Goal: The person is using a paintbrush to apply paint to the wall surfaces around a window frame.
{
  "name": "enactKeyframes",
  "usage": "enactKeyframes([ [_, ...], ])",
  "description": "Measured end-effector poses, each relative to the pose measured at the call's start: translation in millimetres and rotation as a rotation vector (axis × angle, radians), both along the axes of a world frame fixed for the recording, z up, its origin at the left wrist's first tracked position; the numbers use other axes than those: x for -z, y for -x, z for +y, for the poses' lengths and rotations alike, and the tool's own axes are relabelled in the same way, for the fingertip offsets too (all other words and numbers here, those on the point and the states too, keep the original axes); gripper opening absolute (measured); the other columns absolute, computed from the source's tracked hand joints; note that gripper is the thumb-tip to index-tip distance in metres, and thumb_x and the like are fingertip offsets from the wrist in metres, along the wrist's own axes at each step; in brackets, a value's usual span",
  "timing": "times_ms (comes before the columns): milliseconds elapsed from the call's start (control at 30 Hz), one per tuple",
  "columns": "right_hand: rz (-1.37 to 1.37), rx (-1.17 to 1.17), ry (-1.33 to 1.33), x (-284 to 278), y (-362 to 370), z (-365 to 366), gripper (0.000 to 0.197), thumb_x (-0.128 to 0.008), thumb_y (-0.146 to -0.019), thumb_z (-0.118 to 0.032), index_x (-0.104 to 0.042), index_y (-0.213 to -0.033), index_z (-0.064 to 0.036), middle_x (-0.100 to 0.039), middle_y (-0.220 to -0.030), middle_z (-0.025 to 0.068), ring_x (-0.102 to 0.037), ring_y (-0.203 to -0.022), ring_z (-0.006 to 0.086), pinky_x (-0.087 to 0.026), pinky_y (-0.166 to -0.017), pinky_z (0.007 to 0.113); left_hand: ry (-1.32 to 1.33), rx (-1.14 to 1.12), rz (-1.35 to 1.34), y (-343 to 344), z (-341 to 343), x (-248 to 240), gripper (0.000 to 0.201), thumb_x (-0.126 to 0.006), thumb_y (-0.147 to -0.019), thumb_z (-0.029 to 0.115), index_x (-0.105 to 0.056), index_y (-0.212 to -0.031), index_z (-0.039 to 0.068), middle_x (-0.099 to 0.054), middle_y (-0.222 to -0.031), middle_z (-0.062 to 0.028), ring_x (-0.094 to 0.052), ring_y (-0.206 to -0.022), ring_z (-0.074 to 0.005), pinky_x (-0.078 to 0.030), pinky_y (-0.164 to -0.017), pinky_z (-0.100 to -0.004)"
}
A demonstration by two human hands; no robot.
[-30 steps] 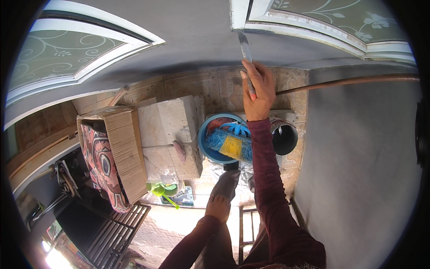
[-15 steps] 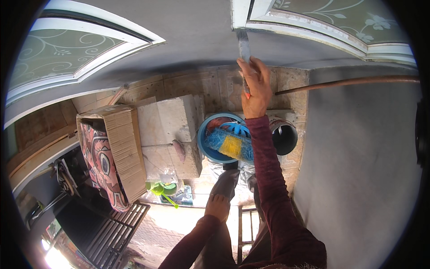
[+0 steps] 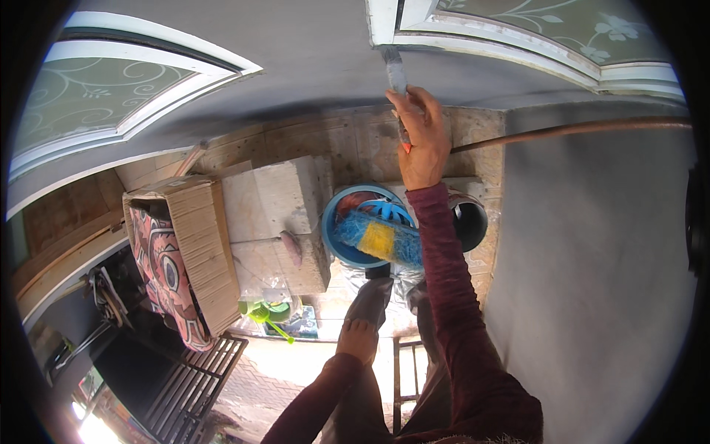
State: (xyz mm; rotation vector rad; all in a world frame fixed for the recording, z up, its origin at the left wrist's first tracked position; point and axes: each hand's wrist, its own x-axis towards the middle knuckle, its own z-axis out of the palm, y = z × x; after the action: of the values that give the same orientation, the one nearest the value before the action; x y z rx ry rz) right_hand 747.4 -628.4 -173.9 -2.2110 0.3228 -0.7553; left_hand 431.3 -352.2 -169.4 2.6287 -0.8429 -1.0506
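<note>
My right hand (image 3: 420, 137) is raised against the grey wall and closed around a paintbrush (image 3: 395, 74). The brush's grey bristles touch the wall just under the corner of the white window frame (image 3: 384, 22). My left hand (image 3: 358, 339) hangs low near my body, fingers loosely curled with nothing visible in them, above a grey shoe. Below my right arm sits a blue bucket (image 3: 334, 222) holding a blue and yellow broom head (image 3: 377, 238).
A cardboard box (image 3: 203, 244) with patterned cloth stands at the left, beside white stone blocks (image 3: 277, 214). A dark pot (image 3: 472, 222) sits right of the bucket. A brown pipe (image 3: 577, 129) runs along the wall. A metal grate (image 3: 188, 392) lies lower left.
My right hand has pushed the brush up the wall toward the window frame's corner. The left hand stays low in the same place.
</note>
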Motion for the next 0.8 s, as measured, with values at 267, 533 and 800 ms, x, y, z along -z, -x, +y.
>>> enactKeyframes([
  [267,0.016,0.02,-0.006,-3.8,4.2,-12.0,0.061,-0.07,-0.069,0.012,-0.066,-0.119,-0.023,-0.059,-0.12,0.0037,-0.066,-0.099,0.0219,-0.057,-0.076,0.035,0.02,-0.006,0.004,2.4,1.6,1.9,0.019,-0.06,-0.086,0.025,-0.065,-0.091,0.007,-0.062,-0.093,-0.0099,-0.058,-0.099,-0.0272,-0.041,-0.098,-0.0449],
  [533,0.034,0.031,-0.042,-11.9,12.9,-27.1,0.068,-0.066,-0.065,0.018,-0.066,-0.12,-0.023,-0.057,-0.121,0.0038,-0.068,-0.094,0.0207,-0.057,-0.076,0.035,0.023,-0.002,0.042,5.4,2.0,1.8,0.021,-0.059,-0.087,0.025,-0.064,-0.095,0.007,-0.062,-0.096,-0.01,-0.056,-0.101,-0.0277,-0.039,-0.1,-0.0472],
  [800,0.035,0.049,0.005,-10.7,16.9,-46.3,0.076,-0.066,-0.061,0.02,-0.064,-0.123,-0.024,-0.057,-0.121,0.0037,-0.065,-0.102,0.022,-0.058,-0.08,0.035,0.014,-0.005,0.027,2.8,-1.9,1.4,0.019,-0.06,-0.086,0.024,-0.064,-0.094,0.007,-0.062,-0.095,-0.0098,-0.056,-0.101,-0.0275,-0.04,-0.1,-0.0466],
])
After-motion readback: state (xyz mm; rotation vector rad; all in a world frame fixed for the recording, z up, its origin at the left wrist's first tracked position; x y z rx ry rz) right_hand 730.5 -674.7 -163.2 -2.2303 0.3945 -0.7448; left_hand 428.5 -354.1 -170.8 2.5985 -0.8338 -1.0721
